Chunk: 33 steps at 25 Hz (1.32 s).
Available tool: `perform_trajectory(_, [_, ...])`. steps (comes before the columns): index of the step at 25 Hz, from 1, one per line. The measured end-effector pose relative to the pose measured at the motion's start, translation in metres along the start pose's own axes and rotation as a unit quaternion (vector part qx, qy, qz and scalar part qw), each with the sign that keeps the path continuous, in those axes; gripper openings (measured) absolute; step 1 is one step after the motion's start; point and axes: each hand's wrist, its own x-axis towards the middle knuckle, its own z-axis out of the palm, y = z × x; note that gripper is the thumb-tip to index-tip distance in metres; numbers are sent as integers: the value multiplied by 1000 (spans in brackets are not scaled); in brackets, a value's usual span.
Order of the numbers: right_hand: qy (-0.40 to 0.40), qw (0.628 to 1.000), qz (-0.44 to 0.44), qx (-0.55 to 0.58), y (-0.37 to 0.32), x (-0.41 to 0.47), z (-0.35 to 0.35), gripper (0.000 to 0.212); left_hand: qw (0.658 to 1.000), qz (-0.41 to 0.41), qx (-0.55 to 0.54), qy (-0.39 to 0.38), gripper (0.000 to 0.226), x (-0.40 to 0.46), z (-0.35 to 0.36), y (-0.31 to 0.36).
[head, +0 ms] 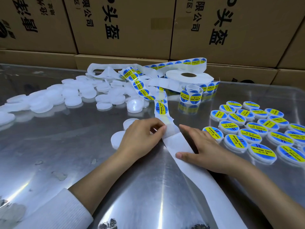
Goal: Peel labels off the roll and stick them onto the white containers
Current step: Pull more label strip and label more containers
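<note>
Head view: left hand (pixel 142 136) pinches the label strip (pixel 171 129) just ahead of the flat, open right hand (pixel 203 146); peel slowly, backing pinned.

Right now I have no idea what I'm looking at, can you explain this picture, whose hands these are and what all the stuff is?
No machine here: a head-worn camera looks down at a person's bare hands on a shiny metal table. The left hand pinches the label strip where it bends; the right hand lies flat, pressing the bare backing paper. The label roll sits behind. Plain white containers are piled left; labelled containers are grouped right. Cardboard boxes stand at the back.
</note>
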Motion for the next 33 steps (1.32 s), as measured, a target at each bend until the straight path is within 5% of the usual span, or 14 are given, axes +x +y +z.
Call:
perform_trajectory(5, [16, 1000, 8, -6, -2, -5, -2, 75, 987, -39, -70, 140, 14, 8, -12, -5])
perform_trajectory(9, [129, 976, 35, 173, -14, -2, -6, 19, 969, 149, -1, 198, 13, 3, -11, 11])
perform_trajectory(13, [142, 915, 89, 366, -24, -4, -15, 48, 920, 311, 107, 212, 16, 2, -7, 18])
perform_trajectory(17, [134, 877, 106, 450, -24, -5, -10, 20, 896, 372, 160, 180, 15, 2, -4, 17])
perform_trajectory(20, [185, 868, 110, 448, -23, -2, -9, 9, 931, 308, 178, 88, 32, 3, 1, 9])
perform_trajectory(24, [244, 861, 125, 428, -20, 0, -9, 10, 978, 62, 173, -99, 80, 2, 9, -3])
perform_trajectory(28, [241, 864, 130, 423, -19, 1, -6, 7, 964, 32, 230, -131, 67, 6, 15, -10])
perform_trajectory(33, [240, 859, 122, 435, -19, 0, -7, 10, 980, 100, 167, -44, 20, 9, 9, -9])
